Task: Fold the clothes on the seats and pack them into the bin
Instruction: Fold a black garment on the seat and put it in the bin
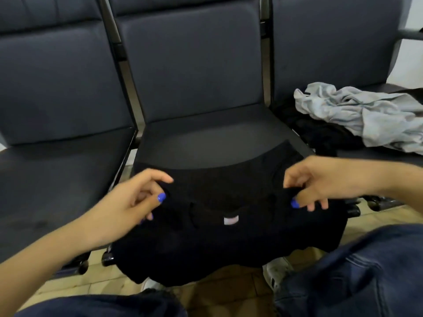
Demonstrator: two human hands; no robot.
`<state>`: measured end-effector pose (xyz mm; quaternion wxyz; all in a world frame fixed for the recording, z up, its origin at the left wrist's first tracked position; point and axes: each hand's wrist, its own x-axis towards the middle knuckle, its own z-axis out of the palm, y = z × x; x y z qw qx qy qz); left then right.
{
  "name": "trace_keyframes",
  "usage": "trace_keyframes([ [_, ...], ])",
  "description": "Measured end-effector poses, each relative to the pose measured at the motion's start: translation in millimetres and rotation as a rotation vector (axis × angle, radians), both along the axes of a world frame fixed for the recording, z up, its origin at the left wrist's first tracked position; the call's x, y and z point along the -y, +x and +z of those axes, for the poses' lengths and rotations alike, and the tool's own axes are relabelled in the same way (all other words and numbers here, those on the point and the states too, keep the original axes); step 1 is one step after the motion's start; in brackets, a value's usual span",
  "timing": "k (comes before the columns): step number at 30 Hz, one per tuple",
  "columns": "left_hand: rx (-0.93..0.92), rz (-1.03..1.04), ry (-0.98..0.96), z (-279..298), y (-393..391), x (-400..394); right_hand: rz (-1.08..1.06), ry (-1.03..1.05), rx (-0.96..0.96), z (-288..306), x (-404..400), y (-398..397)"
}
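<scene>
A black garment (pixel 217 229) with a small white neck label lies over the front of the middle seat (pixel 206 143) and hangs off its edge toward my knees. My left hand (pixel 135 202) pinches its left shoulder between thumb and fingers. My right hand (pixel 306 186) pinches the right shoulder the same way. A crumpled light grey garment (pixel 364 113) lies on the right seat, on top of another dark piece of clothing (pixel 320 131). No bin is in view.
Three dark padded seats stand in a row with metal frames between them; the left seat (pixel 59 175) holds nothing. Tan tiled floor (pixel 229 284) shows below the seat edge. My knees in dark jeans (pixel 357 275) and white shoes sit close under the hanging garment.
</scene>
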<state>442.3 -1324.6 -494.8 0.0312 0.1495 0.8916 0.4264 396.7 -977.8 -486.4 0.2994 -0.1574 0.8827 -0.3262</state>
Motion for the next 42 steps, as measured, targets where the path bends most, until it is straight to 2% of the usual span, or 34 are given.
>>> trace_keyframes([
  [4, 0.324, -0.186, -0.138, -36, 2, 6, 0.195, 0.212, 0.153, -39, 13, 13],
  [7, 0.502, -0.319, -0.219, -39, -6, 6, 0.350, 0.342, 0.295, -35, 22, 12],
  [9, 0.492, -0.303, -0.222, -35, -20, 3, 0.442, 0.409, 0.353, -25, 30, 4],
  [11, 0.383, -0.196, -0.222, -30, -44, 1, 0.447, 0.399, 0.354, -14, 40, -12],
  [14, 0.109, 0.025, -0.227, -31, -88, 6, 0.321, 0.282, 0.233, -2, 51, -48],
  [17, -0.198, 0.233, -0.494, -48, -121, 22, 0.182, 0.234, 0.033, -1, 56, -92],
  [20, -0.230, 0.382, -0.711, -71, -129, 39, 0.153, 0.450, -0.371, -27, 48, -126],
  [22, -0.181, 0.438, -0.773, -84, -128, 50, 0.150, 0.607, -0.534, -52, 34, -135],
  [25, -0.061, 0.551, -0.659, -92, -132, 59, 0.175, 0.670, -0.486, -73, 14, -139],
  [28, -0.078, 0.668, -0.486, -89, -136, 58, 0.133, 0.641, -0.463, -78, 3, -148],
  [32, -0.088, 0.788, -0.490, -79, -138, 55, 0.097, 0.711, -0.541, -76, -1, -156],
  [36, -0.083, 0.788, -0.417, -75, -137, 49, 0.021, 0.779, -0.666, -71, -6, -155],
  [42, -0.135, 0.756, 0.031, -66, -136, 51, -0.103, 0.762, -0.664, -71, -20, -157],
])
